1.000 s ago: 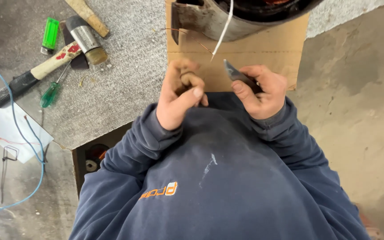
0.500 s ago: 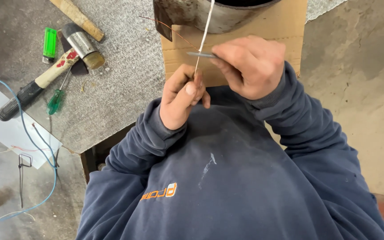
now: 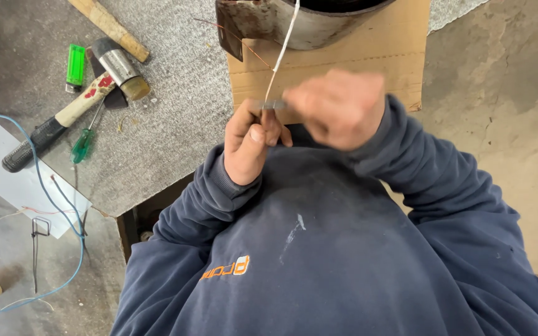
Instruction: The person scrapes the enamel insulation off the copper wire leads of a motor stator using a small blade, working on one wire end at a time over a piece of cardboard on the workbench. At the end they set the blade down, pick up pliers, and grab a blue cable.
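My left hand [image 3: 249, 144] pinches the lower end of a thin white wire [image 3: 283, 51] just in front of my chest. The wire runs up into a rusty round metal housing [image 3: 294, 23] at the top edge. My right hand [image 3: 339, 108], blurred by motion, grips a small grey blade tool [image 3: 271, 104]. The tool's tip lies across the wire right above my left thumb. Both hands nearly touch over a sheet of cardboard [image 3: 368, 62] under the housing. A thin copper strand [image 3: 244, 42] also sticks out of the housing.
On the grey felt tabletop [image 3: 175, 106] to the left lie a hammer [image 3: 63, 121], a green lighter [image 3: 75, 65], a green screwdriver [image 3: 84, 143] and a wooden handle [image 3: 110, 28]. A blue cable [image 3: 45, 186] loops over a white board [image 3: 7, 180]. Concrete floor [image 3: 499, 93] lies right.
My right hand has swung left with the blade tool and now meets the wire above my left hand. My left hand has risen slightly, still pinching the wire.
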